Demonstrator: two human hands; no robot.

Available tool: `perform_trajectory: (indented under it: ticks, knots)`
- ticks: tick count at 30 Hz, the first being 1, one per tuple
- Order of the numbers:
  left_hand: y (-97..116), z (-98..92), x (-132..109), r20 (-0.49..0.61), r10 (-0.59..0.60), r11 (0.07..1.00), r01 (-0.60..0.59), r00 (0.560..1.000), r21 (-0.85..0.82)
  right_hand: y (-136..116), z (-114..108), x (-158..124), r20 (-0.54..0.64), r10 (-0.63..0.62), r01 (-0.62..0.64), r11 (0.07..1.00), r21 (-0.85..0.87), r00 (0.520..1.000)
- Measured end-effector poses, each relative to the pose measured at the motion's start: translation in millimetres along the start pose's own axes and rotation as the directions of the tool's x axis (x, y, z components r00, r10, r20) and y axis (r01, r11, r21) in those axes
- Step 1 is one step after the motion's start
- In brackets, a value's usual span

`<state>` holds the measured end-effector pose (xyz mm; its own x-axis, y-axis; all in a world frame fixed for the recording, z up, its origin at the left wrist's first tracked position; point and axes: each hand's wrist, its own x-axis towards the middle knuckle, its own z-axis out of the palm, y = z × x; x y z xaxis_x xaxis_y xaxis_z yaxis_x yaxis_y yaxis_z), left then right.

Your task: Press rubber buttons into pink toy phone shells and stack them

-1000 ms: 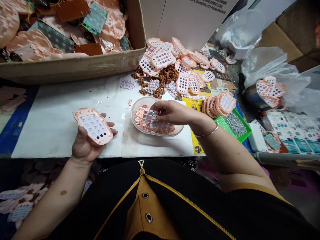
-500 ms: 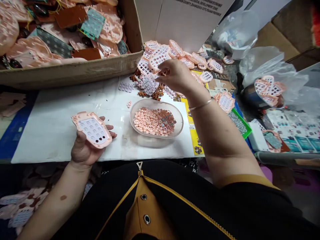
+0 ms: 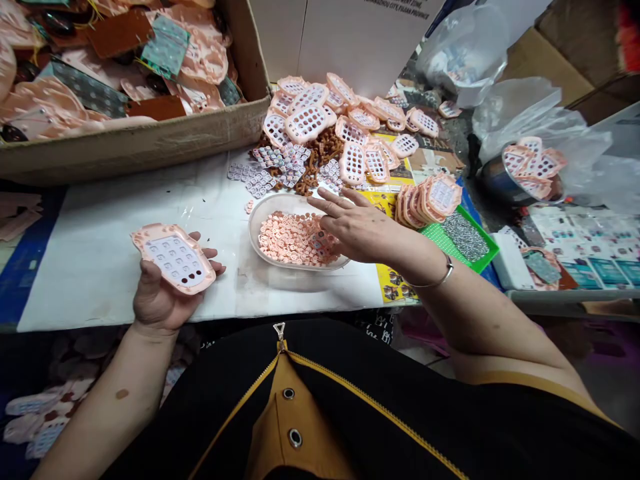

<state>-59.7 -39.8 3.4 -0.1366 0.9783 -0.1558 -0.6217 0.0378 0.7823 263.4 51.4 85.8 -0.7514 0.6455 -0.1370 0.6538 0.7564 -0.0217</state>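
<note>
My left hand (image 3: pixel 167 293) is closed around a pink plastic shell (image 3: pixel 175 259), held face up above the left part of the table. Its white face carries rows of pale buttons, with dark holes along the lower edge. My right hand (image 3: pixel 353 225) is spread over the right side of a clear oval tub (image 3: pixel 267 261), fingers apart and nothing seen in them. Small pink button pieces (image 3: pixel 287 237) fill the tub's bottom. Just behind the tub lie brown rubbery pieces (image 3: pixel 327 143) and white printed button sheets (image 3: pixel 290 163).
Behind the tub are heaped pink shells (image 3: pixel 310 123) with holes. A cardboard box (image 3: pixel 200 140) of shells and circuit boards stands at back left. To the right are stacked shells (image 3: pixel 430 200), a green tray (image 3: pixel 467 237) of screws and a dark bowl (image 3: pixel 495 175) of shells.
My right hand has come down from the shell pile to above the tub, and its fingers have spread. The left hand still holds the shell in nearly the same place.
</note>
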Motion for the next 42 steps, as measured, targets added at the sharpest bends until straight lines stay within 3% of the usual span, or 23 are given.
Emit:
perform_trajectory:
  ticks: [4,8,12,15,18,22,25,27,29,32,36,42]
  knots:
    - [2.0,4.3,-2.9,-0.011,-0.026,1.000,0.026,1.000,0.017,4.1,-15.4,-2.8,-0.042,0.025,-0.019,0.990,0.138,0.999]
    - [1.6,1.6,-2.2,0.009,-0.018,1.000,0.017,1.000,0.021,13.6,-33.7,13.6,-0.080,0.143,-0.105,0.928,0.358,0.987]
    - [1.4,-0.9,-2.0,0.013,-0.022,0.999,0.022,1.000,0.034,30.7,-40.0,47.7,-0.320,0.288,-0.134,0.894,0.427,0.902]
    - [1.7,-0.1,-2.9,0.004,-0.040,0.999,0.039,0.999,0.030,42.5,-29.1,52.1,-0.350,0.387,-0.166,0.837,0.521,0.853]
    - [1.9,1.5,-4.1,0.010,-0.015,1.000,0.015,1.000,0.000,39.7,-1.2,27.8,-0.287,0.542,-0.195,0.666,0.720,0.790]
    - [1.3,0.1,-2.6,0.003,-0.016,1.000,0.016,1.000,0.020,10.5,46.5,-11.6,-0.100,0.789,-0.255,0.312,0.915,0.606]
    - [-0.5,-2.8,0.4,0.047,-0.044,0.999,0.043,0.998,0.025,-12.6,65.0,-17.9,0.071,0.827,-0.274,0.102,0.956,0.558]
    - [-1.7,-3.4,0.1,0.057,-0.050,0.999,0.049,0.997,0.012,-22.3,62.3,-10.1,0.108,0.831,-0.247,0.037,0.968,0.545]
    - [-2.0,-3.1,-5.0,0.027,-0.029,1.000,0.029,0.999,-0.007,-28.0,49.0,4.1,0.060,0.817,-0.203,0.070,0.977,0.573]
    - [-0.9,-6.8,-25.1,0.022,-0.019,0.999,0.020,1.000,-0.038,-36.3,19.0,34.9,-0.061,0.746,-0.155,0.217,0.964,0.664]
    - [1.8,-25.3,-70.0,0.106,-0.163,0.979,0.174,0.981,-0.103,-63.3,-22.2,89.8,-0.189,0.608,-0.090,0.398,0.913,0.771]
    - [7.7,-57.6,-129.1,-0.104,-0.025,0.999,0.022,0.994,-0.029,-123.9,-62.1,148.5,-0.142,0.445,-0.043,0.381,0.923,0.884]
